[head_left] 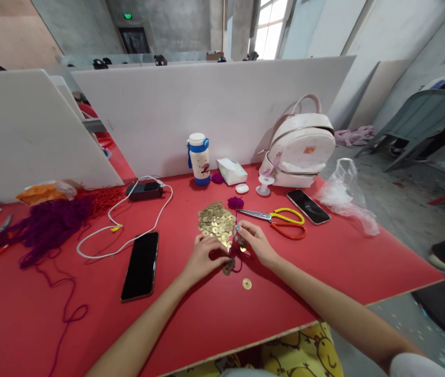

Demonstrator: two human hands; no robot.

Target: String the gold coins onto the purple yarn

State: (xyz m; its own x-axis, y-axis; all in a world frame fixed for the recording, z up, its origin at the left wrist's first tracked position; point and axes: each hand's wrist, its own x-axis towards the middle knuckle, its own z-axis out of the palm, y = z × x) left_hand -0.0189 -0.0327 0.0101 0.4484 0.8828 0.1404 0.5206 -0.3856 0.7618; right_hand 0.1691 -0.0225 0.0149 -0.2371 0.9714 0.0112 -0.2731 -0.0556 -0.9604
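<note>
My left hand (207, 256) pinches a darkened round coin (228, 266) with a square hole, just in front of a heap of brass coins (215, 219). My right hand (256, 242) is closed on purple yarn (236, 213), close beside the left. The yarn runs between both hands and loops by the held coin. One loose coin (246, 284) lies flat on the red table, nearer to me. A small purple yarn ball (235, 202) sits behind the right hand. Fingertips and yarn overlap, so the exact knotting is hidden.
Yellow-and-red scissors (281, 216), a phone (309, 206) and a plastic bag (348, 193) lie right. Behind stand a bottle (199, 159), tissues (232, 171), a spool (265, 185) and white backpack (303, 149). Left are another phone (140, 266), a white cable (108, 256) and purple yarn (55, 222).
</note>
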